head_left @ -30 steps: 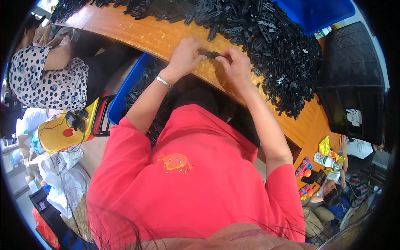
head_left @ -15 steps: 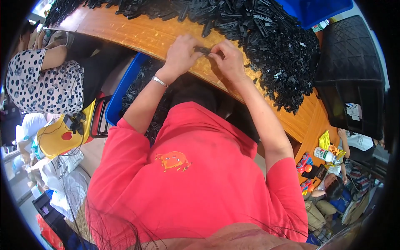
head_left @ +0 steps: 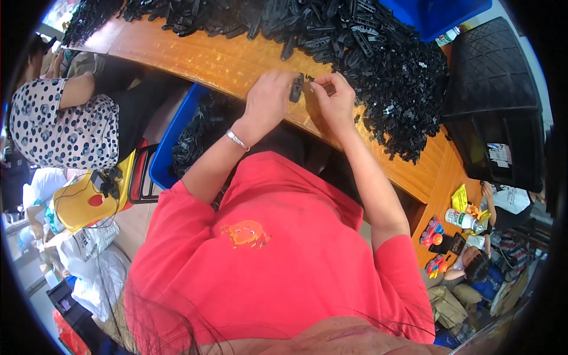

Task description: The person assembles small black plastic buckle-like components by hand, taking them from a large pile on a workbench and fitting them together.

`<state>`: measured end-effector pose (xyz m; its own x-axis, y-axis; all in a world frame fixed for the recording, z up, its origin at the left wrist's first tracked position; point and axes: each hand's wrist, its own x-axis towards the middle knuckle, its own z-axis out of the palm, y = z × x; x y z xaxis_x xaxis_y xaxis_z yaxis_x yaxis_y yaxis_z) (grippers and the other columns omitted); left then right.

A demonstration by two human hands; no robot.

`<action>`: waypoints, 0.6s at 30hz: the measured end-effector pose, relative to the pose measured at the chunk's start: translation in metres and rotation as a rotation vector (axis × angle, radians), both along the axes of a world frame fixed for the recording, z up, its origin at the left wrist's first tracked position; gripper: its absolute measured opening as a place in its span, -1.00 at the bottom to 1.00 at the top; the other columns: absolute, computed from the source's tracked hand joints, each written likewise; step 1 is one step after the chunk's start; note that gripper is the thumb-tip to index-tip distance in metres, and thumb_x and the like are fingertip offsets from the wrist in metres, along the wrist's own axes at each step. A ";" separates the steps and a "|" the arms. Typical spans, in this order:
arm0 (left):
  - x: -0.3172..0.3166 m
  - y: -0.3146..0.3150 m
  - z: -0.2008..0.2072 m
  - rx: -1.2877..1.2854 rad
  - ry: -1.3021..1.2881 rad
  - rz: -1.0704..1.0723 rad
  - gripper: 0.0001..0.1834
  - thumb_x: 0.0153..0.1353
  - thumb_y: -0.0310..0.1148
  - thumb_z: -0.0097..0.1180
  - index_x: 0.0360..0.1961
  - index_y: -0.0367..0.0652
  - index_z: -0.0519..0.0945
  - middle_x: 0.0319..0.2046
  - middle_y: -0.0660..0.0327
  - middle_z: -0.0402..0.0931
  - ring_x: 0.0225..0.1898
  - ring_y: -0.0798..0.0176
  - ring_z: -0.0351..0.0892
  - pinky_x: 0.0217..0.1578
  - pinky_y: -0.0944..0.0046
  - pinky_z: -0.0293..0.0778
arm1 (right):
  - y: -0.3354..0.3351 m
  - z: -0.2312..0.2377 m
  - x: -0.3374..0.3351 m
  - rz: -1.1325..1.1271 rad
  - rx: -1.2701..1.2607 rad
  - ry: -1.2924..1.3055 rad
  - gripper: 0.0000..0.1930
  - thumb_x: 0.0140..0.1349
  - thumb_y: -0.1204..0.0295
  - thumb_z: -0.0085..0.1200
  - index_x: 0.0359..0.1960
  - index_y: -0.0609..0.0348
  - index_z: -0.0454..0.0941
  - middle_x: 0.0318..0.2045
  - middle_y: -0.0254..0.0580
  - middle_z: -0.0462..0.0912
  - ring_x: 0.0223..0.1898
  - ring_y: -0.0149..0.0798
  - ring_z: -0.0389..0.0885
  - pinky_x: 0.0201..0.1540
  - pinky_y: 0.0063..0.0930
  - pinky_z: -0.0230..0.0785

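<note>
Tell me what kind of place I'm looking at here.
Probably a small assembly or sorting workshop: a long wooden bench heaped with small black plastic parts, blue bins of more parts, and another seated person alongside.

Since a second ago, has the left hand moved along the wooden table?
Cannot tell. The left hand with its small black part sits about as near the black pile as before; the camera itself shifted.

Two hands [head_left: 269, 103] [head_left: 336, 100] – one small black part [head_left: 296, 89] between them; one blue bin [head_left: 171, 148]; black parts pile [head_left: 378, 59] – uncountable.
</note>
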<state>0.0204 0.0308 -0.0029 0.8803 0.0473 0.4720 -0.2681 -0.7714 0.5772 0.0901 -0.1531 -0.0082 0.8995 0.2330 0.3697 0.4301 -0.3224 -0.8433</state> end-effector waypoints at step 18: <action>0.041 0.027 0.000 0.117 0.215 -0.273 -0.72 0.10 -0.38 0.47 -0.12 -0.03 0.76 -0.08 0.10 0.61 0.09 -0.12 0.54 0.14 -0.01 0.50 | 0.001 0.004 -0.006 0.073 -0.239 -0.158 -0.86 0.20 0.49 0.42 -0.31 0.17 0.66 -0.31 -0.08 0.69 -0.29 0.02 0.72 -0.23 -0.19 0.54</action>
<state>0.0615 0.0574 -0.0033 0.9325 -0.2470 0.2635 -0.3560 -0.7522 0.5545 0.0838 -0.1523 -0.0045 0.8126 0.3926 0.4308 0.5796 -0.4671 -0.6677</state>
